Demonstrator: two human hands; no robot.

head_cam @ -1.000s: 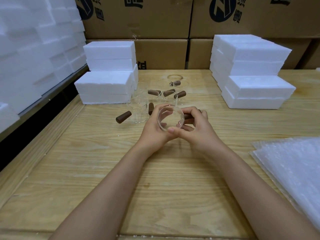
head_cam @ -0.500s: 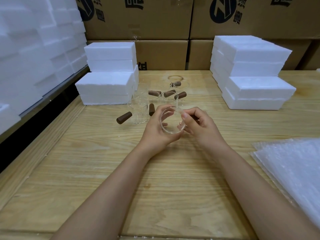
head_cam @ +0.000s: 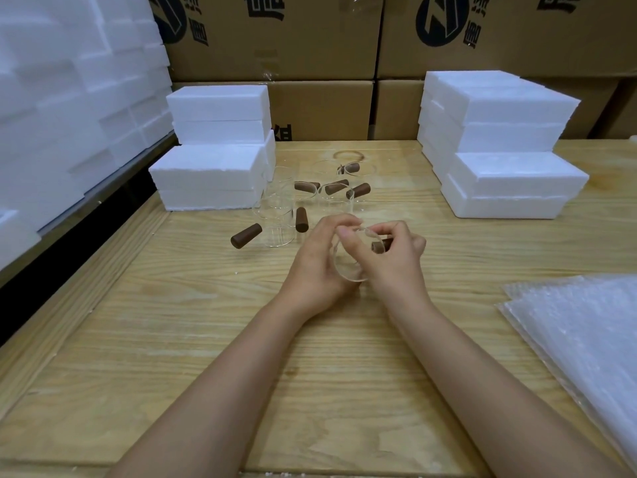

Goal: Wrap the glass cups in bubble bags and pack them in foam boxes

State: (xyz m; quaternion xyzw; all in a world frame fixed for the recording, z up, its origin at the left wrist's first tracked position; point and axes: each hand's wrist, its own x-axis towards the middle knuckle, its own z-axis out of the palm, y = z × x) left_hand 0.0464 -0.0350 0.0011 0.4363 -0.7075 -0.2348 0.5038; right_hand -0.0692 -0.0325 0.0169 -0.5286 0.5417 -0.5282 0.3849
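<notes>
A clear glass cup (head_cam: pixel 348 267) with a brown handle is held above the wooden table (head_cam: pixel 206 339), its mouth turned toward me. My left hand (head_cam: pixel 319 260) grips it from the left, fingers curled round the wall. My right hand (head_cam: pixel 389 257) grips it from the right, thumb and fingertips at the rim, the brown handle showing between the fingers. Several more glass cups with brown handles (head_cam: pixel 275 225) stand behind. A stack of bubble bags (head_cam: pixel 579 332) lies at the right. White foam boxes stand stacked at the left (head_cam: pixel 210 174) and right (head_cam: pixel 506 160).
Cardboard cartons (head_cam: pixel 275 46) line the back of the table. A wall of white foam boxes (head_cam: pixel 69 98) rises along the left side, beyond the table's raised wooden edge.
Both hands have turned the cup and brought it slightly nearer. The right hand's fingers have moved up onto the rim.
</notes>
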